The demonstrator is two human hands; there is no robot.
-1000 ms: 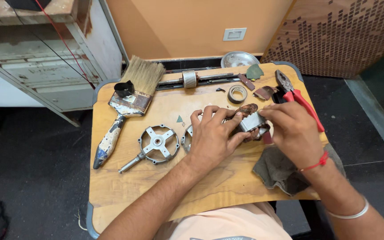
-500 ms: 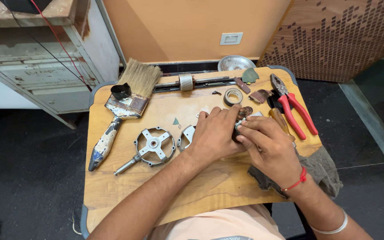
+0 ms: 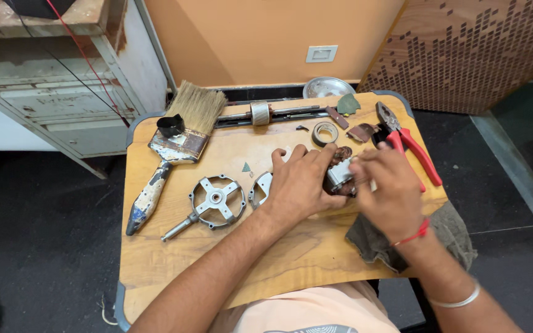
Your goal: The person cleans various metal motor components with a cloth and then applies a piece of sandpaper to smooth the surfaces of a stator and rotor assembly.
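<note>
My left hand [image 3: 300, 182] lies over a small motor stator [image 3: 340, 176] with copper windings in the middle of a wooden board [image 3: 174, 259], gripping its left side. My right hand [image 3: 387, 188] closes on the same part from the right, fingers pinched at its metal core. A round metal end cover [image 3: 260, 188] pokes out from under my left hand. What lies under the palms is hidden.
A worn paint brush [image 3: 171, 145] and a spoked metal end bracket [image 3: 216, 200] lie left of the hands. A rotor shaft [image 3: 260, 113], a tape roll [image 3: 325, 132], red pliers [image 3: 411, 148] and a metal bowl [image 3: 328, 87] sit along the far edge. A grey rag [image 3: 374, 243] hangs at the right.
My right hand dropped to the board's lower right half a second ago, then came back up onto the stator. The left hand stayed on the part. The view shifted slightly.
</note>
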